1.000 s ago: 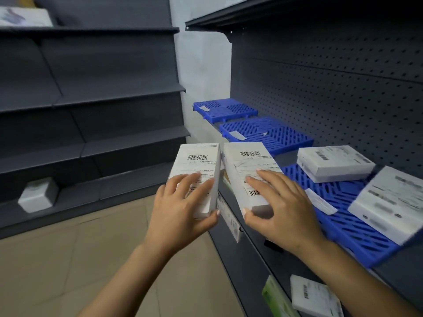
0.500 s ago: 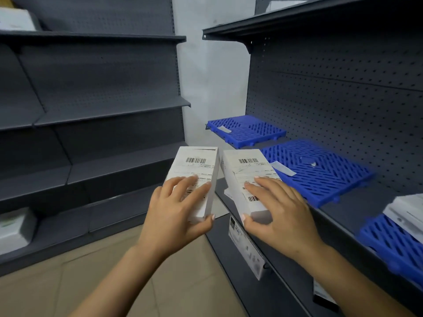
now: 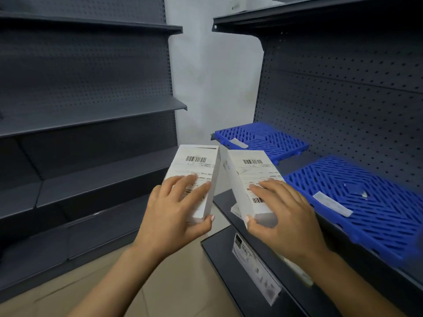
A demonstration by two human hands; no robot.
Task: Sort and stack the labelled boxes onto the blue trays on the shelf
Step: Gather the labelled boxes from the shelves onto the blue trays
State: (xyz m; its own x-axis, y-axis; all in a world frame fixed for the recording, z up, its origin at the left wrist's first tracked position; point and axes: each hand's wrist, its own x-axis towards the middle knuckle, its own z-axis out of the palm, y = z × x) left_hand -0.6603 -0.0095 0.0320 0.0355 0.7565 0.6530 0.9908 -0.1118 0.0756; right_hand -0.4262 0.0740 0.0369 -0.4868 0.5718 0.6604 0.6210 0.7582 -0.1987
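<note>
I hold two white labelled boxes side by side in front of the right-hand shelf. My left hand (image 3: 176, 216) grips the left box (image 3: 196, 165), fingers on its label and thumb under its near end. My right hand (image 3: 281, 216) grips the right box (image 3: 247, 172) the same way. Both labels carry barcodes and face up. Two blue slatted trays lie on the shelf to the right: a near one (image 3: 377, 216) just beyond my right hand and a far one (image 3: 270, 143) at the shelf's end. Each tray bears a small white tag and no boxes.
Dark grey pegboard shelving (image 3: 91, 117) stands on the left across a tiled aisle. The right shelf's front edge carries a price label strip (image 3: 254, 271). An upper shelf (image 3: 320, 12) overhangs the trays. A white wall fills the gap between the units.
The view has swung left along the shelf: the trays with boxes have left the frame and the two bare trays have come closer. Both hands keep their boxes.
</note>
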